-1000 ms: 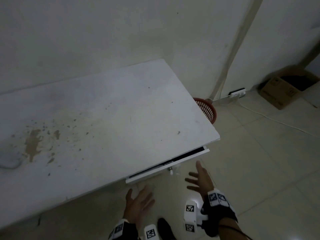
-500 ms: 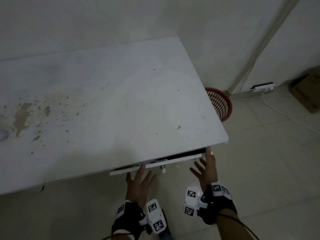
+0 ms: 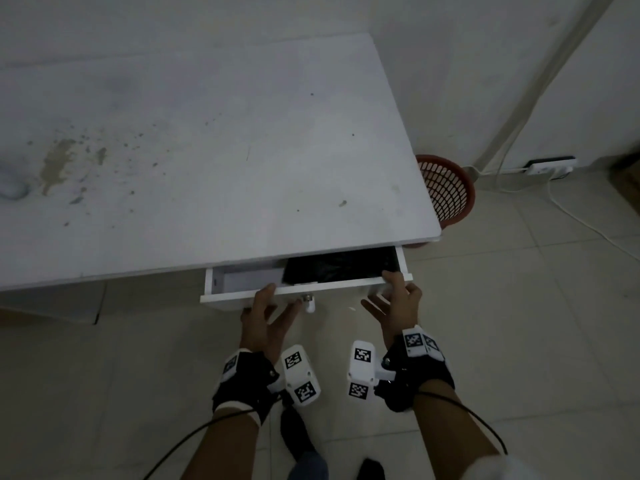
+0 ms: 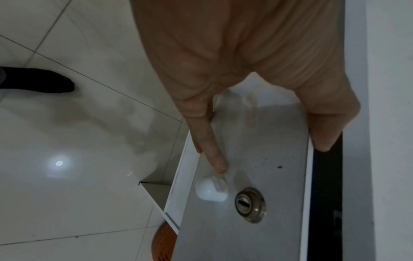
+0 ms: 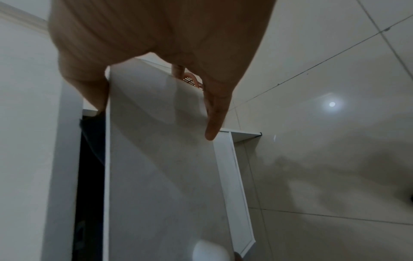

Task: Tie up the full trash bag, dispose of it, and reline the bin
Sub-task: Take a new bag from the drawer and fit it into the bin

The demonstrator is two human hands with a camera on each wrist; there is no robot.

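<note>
While the drawer [image 3: 304,291] front is gripped along its top edge, the left hand [image 3: 265,315] fingers [image 4: 211,151] lie spread flat on the smooth white panel, and the right hand [image 3: 394,303] pinches its right end. Beyond the fingers, glossy black bags [image 3: 341,266] are seen folded inside. Past the worktop [image 3: 207,150] corner, a round red mesh bin [image 3: 446,190] is seen on the tiled floor.

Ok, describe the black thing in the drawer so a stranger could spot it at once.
Start at the white table against the wall; under its front right corner a drawer is pulled partly open. The black item, dark and glossy, fills the drawer's right half, beside the right hand; everything around it is white.
</note>
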